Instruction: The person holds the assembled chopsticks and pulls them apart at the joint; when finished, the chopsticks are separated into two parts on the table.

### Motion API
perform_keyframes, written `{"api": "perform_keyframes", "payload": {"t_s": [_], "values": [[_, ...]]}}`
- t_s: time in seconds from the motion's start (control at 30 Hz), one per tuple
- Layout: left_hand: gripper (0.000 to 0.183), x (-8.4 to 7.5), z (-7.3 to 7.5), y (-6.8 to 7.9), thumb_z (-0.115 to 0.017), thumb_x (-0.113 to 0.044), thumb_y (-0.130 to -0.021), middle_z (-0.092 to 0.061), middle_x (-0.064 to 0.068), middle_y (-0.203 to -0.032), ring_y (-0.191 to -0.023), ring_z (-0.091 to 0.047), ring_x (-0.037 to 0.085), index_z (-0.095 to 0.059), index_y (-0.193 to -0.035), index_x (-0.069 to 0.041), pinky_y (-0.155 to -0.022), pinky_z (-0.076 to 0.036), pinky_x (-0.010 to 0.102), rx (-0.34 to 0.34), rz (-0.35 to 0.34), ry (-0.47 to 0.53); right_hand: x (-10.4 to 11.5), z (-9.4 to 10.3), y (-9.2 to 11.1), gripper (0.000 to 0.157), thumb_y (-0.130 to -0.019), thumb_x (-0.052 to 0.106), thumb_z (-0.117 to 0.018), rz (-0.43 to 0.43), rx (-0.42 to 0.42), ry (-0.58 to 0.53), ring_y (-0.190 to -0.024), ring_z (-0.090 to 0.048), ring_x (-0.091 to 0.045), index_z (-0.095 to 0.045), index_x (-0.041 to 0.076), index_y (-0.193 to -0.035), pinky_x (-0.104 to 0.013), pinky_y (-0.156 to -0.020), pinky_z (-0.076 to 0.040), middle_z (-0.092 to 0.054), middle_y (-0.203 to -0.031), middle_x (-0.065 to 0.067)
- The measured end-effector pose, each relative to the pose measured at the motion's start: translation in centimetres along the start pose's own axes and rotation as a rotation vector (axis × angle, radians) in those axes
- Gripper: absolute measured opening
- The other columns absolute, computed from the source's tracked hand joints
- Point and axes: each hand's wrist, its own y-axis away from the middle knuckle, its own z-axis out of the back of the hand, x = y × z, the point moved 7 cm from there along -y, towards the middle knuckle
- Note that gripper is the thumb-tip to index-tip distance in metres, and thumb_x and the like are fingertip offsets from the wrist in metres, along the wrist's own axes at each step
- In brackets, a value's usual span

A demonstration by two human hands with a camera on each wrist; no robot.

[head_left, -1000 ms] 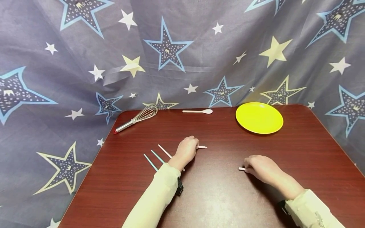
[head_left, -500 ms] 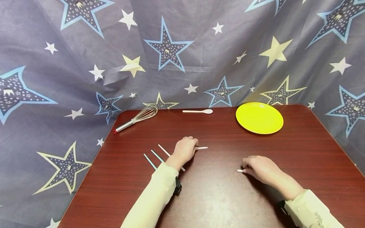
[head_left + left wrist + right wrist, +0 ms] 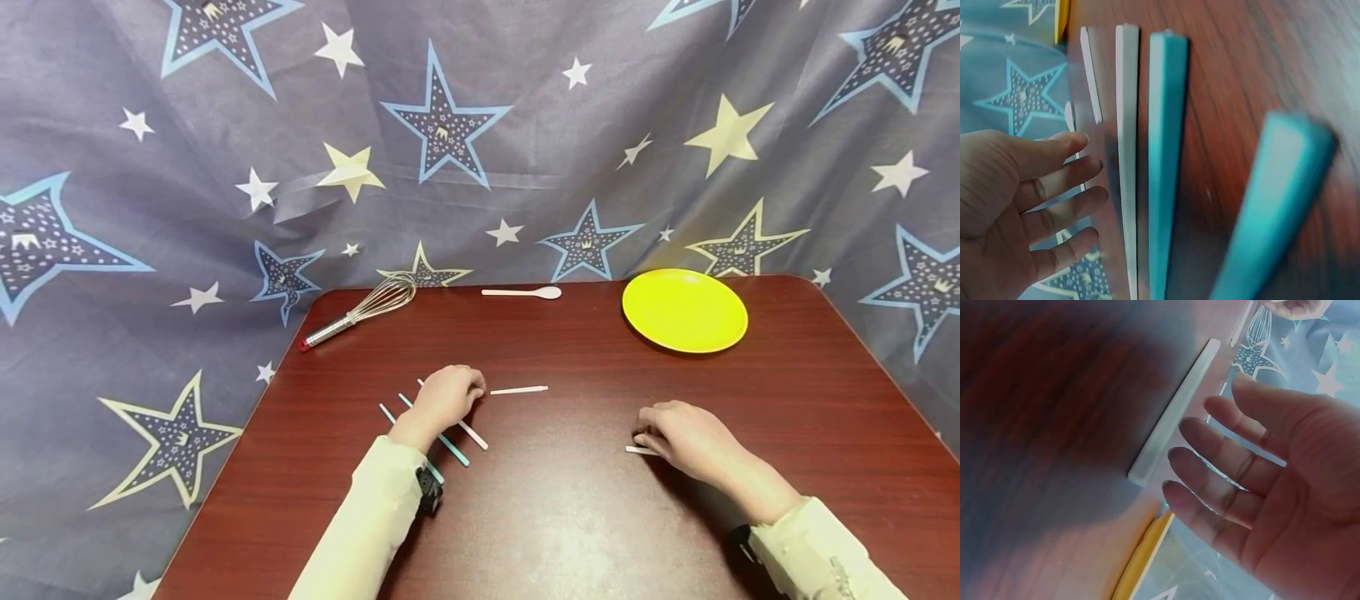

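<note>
My left hand (image 3: 442, 396) hovers with relaxed fingers over three slanting chopsticks, holding nothing. Two of these are blue, a middle one (image 3: 455, 451) and a left one (image 3: 387, 412); the third is a pale chopstick (image 3: 474, 435). The hand and wrist cover parts of all three. Just right of the left fingertips, another white chopstick (image 3: 519, 390) lies crosswise. My right hand (image 3: 686, 433) is over a white chopstick (image 3: 639, 451), partly hidden from the head. In the right wrist view the fingers are spread loosely, apart from that chopstick (image 3: 1172, 419) on the table.
Along the table's back edge lie a wire whisk (image 3: 363, 310) on the left and a white spoon (image 3: 525, 292) near the middle. A yellow plate (image 3: 684, 310) sits at the back right. Behind the brown table (image 3: 555, 517) hangs a star-patterned cloth (image 3: 480, 208).
My left hand has let go of the white chopstick in the middle and moved left over the other chopsticks. The right hand has released its white chopstick and stays over it.
</note>
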Motion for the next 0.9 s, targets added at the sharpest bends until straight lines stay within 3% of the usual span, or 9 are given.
{"api": "perform_keyframes", "payload": {"t_s": [0.5,0.9], "values": [[0.018,3.5,1.0,2.9,-0.066,0.001,-0.085,-0.066,0.003,-0.086,-0.089,-0.062,0.031,-0.074,-0.089,-0.015,-0.075,-0.05,0.047,-0.019,-0.01,-0.03,0.0,-0.1,-0.4,0.017,-0.082,0.022,-0.077,0.001,-0.005,0.015,-0.069,-0.057,-0.014,-0.061,0.026,-0.08,-0.037,-0.061,-0.047,-0.053,-0.074,0.016],[0.019,3.4,0.6,3.8,-0.075,0.0,-0.078,-0.055,0.0,-0.082,-0.084,-0.056,0.029,-0.065,-0.079,-0.016,-0.069,-0.046,0.045,-0.001,-0.027,-0.135,0.1,-0.2,-0.4,0.017,-0.082,0.02,-0.078,0.004,-0.018,0.016,-0.07,-0.058,-0.013,-0.063,0.026,-0.08,-0.037,-0.063,-0.049,-0.054,-0.074,0.016]]}}
